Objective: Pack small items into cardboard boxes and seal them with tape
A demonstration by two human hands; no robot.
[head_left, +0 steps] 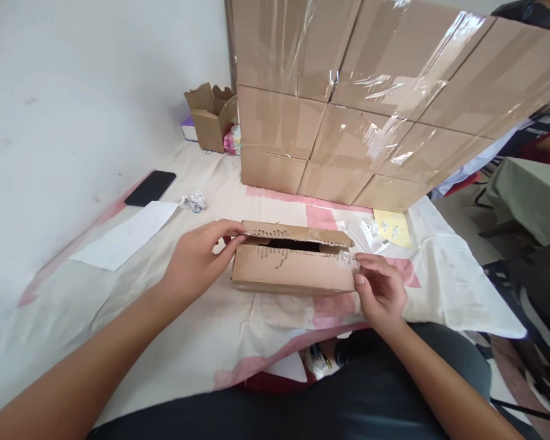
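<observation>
A long, low cardboard box point(293, 272) lies on the cloth-covered table in front of me. Its two top flaps stand slightly apart, leaving a dark gap, and their meeting edges look torn. My left hand point(206, 247) pinches the flap edge at the box's left end between thumb and fingers. At the right end, my right hand point(382, 287) grips the corner, thumb on the front side and fingers at the top. A bit of clear tape point(347, 259) clings to the top near those right fingers. The inside of the box is too dark to make out.
Behind the box rises a wall of taped cardboard boxes point(366, 131). To the left lie a black phone point(150, 187), a white paper strip point(128, 238) and a crumpled wad point(195, 201). An open carton point(211, 119) stands farther back; a yellow paper point(393, 228) lies right.
</observation>
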